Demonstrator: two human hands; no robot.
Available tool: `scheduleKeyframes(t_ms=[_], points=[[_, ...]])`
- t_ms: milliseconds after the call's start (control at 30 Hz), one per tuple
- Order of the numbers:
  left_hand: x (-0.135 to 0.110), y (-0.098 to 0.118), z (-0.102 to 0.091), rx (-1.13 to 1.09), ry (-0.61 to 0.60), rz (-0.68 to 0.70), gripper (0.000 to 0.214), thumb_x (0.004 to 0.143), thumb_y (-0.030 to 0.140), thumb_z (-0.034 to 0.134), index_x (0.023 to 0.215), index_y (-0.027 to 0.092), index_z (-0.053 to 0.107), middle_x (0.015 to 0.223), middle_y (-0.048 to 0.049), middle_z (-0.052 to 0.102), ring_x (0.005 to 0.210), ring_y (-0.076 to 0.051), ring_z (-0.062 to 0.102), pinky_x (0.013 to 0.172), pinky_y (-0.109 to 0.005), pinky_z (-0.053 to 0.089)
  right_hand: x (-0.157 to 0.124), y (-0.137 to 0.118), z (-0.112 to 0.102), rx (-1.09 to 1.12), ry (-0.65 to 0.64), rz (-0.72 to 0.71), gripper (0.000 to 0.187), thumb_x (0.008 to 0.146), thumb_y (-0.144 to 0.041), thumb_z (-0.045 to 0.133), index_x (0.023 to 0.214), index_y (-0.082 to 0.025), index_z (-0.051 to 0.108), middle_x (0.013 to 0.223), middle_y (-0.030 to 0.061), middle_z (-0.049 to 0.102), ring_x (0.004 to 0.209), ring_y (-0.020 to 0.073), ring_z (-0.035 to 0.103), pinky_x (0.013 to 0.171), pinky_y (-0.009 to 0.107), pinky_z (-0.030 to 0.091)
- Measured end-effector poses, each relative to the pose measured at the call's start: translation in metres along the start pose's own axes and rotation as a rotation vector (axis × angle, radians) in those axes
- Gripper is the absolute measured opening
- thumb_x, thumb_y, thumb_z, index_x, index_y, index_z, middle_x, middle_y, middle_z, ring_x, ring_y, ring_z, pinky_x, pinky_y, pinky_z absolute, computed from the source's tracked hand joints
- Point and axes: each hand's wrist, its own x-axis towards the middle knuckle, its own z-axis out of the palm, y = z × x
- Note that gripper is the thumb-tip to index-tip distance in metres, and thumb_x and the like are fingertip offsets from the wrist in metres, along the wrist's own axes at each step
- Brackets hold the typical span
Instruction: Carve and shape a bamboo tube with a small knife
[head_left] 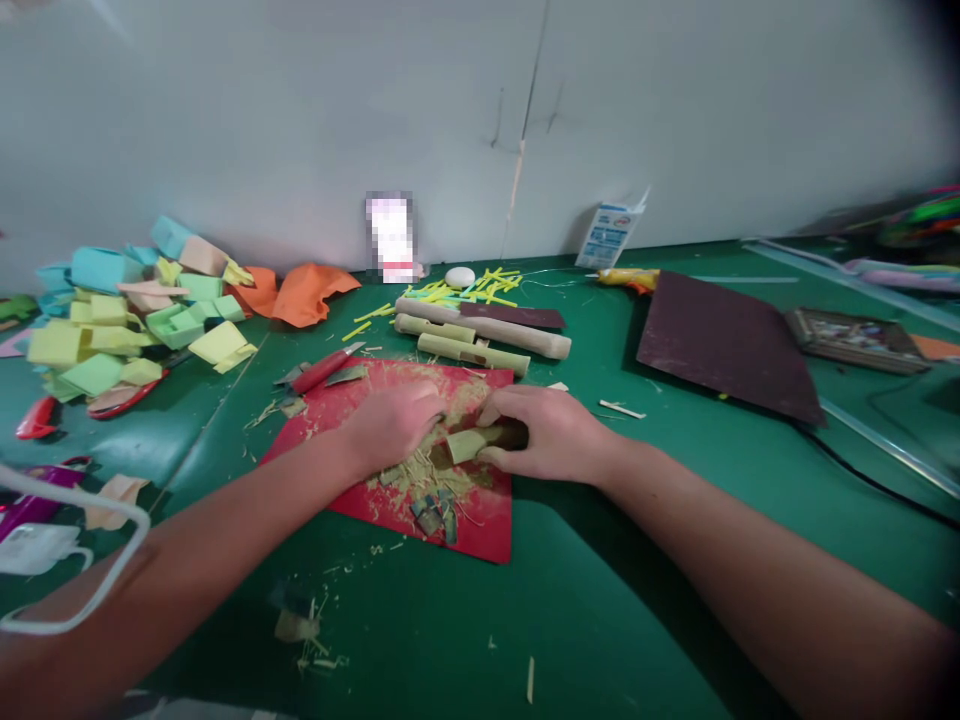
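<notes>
Head view: the right hand [553,430] clamps a bamboo piece [466,445] over the red sheet [484,535], long axis roughly left-right; the left hand [397,422], curled, sits just beyond the piece's left end, its grip impossible to tell.

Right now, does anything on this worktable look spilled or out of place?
Yes: pale shavings litter the red sheet near the bamboo piece in the right hand, and loose scraps lie beyond the sheet on the green tabletop. They look spilled because they're scattered.
</notes>
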Motion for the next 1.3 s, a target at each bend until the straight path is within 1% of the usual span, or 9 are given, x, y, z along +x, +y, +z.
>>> scheduleKeyframes(t_ms=[167, 267, 433, 533, 633, 867, 1067, 1167, 1300], points=[[-0.037, 0.013, -0.010, -0.006, -0.020, 0.040, 0.027, 0.096, 0.018, 0.038, 0.096, 0.015, 0.065, 0.090, -0.0082, 0.064, 0.084, -0.017, 0.061, 0.073, -0.029, 0.049, 0.000, 0.000, 0.001, 0.014, 0.007, 0.005, 0.018, 0.071, -0.032, 0.066, 0.084, -0.022, 0.060, 0.084, 0.0003, 0.065, 0.076, 0.0158, 0.057, 0.061, 0.026, 0.035], [-0.040, 0.012, -0.013, -0.044, -0.003, 0.018, 0.025, 0.096, 0.018, 0.040, 0.096, 0.016, 0.065, 0.091, -0.0073, 0.065, 0.085, -0.017, 0.061, 0.075, -0.028, 0.049, -0.001, 0.000, 0.001, 0.001, -0.001, -0.022, 0.017, 0.072, -0.031, 0.065, 0.086, -0.022, 0.061, 0.083, 0.0005, 0.064, 0.076, 0.0159, 0.057, 0.061, 0.026, 0.034], [0.012, 0.002, -0.005, -0.103, 0.128, -0.146, 0.019, 0.094, 0.022, 0.049, 0.095, 0.017, 0.067, 0.094, -0.0053, 0.067, 0.088, -0.018, 0.062, 0.076, -0.030, 0.049, -0.002, 0.002, 0.001, -0.046, -0.003, -0.130, 0.019, 0.074, -0.033, 0.064, 0.088, -0.021, 0.060, 0.079, 0.0002, 0.064, 0.073, 0.0156, 0.056, 0.061, 0.027, 0.034], [0.049, -0.002, 0.004, -0.027, 0.082, -0.182, 0.019, 0.093, 0.020, 0.049, 0.097, 0.017, 0.068, 0.097, -0.0057, 0.067, 0.088, -0.019, 0.062, 0.074, -0.031, 0.049, -0.002, 0.003, 0.002, -0.082, 0.019, -0.134, 0.020, 0.074, -0.036, 0.065, 0.085, -0.020, 0.061, 0.075, -0.0002, 0.063, 0.070, 0.0153, 0.054, 0.061, 0.027, 0.033], [0.064, -0.005, 0.012, 0.018, 0.007, -0.115, 0.023, 0.094, 0.019, 0.045, 0.095, 0.016, 0.068, 0.097, -0.0072, 0.066, 0.088, -0.020, 0.062, 0.074, -0.031, 0.048, -0.002, 0.004, 0.001, -0.089, 0.011, -0.122, 0.020, 0.073, -0.037, 0.066, 0.083, -0.020, 0.061, 0.073, -0.0007, 0.063, 0.068, 0.0148, 0.054, 0.060, 0.027, 0.032], [0.011, -0.001, 0.001, 0.093, -0.072, 0.077, 0.028, 0.096, 0.021, 0.037, 0.089, 0.014, 0.063, 0.085, -0.0073, 0.061, 0.079, -0.018, 0.057, 0.068, -0.029, 0.046, 0.000, 0.003, -0.002, -0.048, -0.012, -0.097, 0.019, 0.074, -0.036, 0.065, 0.086, -0.021, 0.062, 0.079, -0.0006, 0.065, 0.072, 0.0151, 0.057, 0.062, 0.027, 0.033], [-0.038, 0.012, -0.016, 0.056, -0.070, 0.103, 0.028, 0.096, 0.017, 0.036, 0.093, 0.014, 0.064, 0.091, -0.0080, 0.064, 0.082, -0.017, 0.059, 0.071, -0.029, 0.048, -0.001, 0.000, -0.004, -0.012, -0.025, -0.074, 0.018, 0.073, -0.032, 0.064, 0.088, -0.023, 0.065, 0.082, -0.0006, 0.067, 0.076, 0.0164, 0.058, 0.063, 0.027, 0.034], [-0.031, 0.012, -0.015, -0.003, -0.019, 0.043, 0.027, 0.097, 0.019, 0.038, 0.093, 0.015, 0.065, 0.092, -0.0072, 0.065, 0.084, -0.017, 0.061, 0.072, -0.028, 0.048, -0.001, -0.001, -0.004, -0.022, -0.038, -0.077, 0.019, 0.073, -0.032, 0.064, 0.090, -0.023, 0.064, 0.080, -0.0004, 0.066, 0.075, 0.0163, 0.058, 0.063, 0.027, 0.034], [0.015, 0.006, -0.003, -0.079, 0.100, -0.081, 0.022, 0.095, 0.021, 0.045, 0.098, 0.017, 0.066, 0.097, -0.0056, 0.067, 0.090, -0.017, 0.062, 0.076, -0.029, 0.048, -0.001, 0.001, -0.006, -0.059, -0.067, -0.050, 0.022, 0.075, -0.037, 0.065, 0.091, -0.023, 0.065, 0.082, 0.0005, 0.067, 0.075, 0.0167, 0.059, 0.063, 0.027, 0.034]])
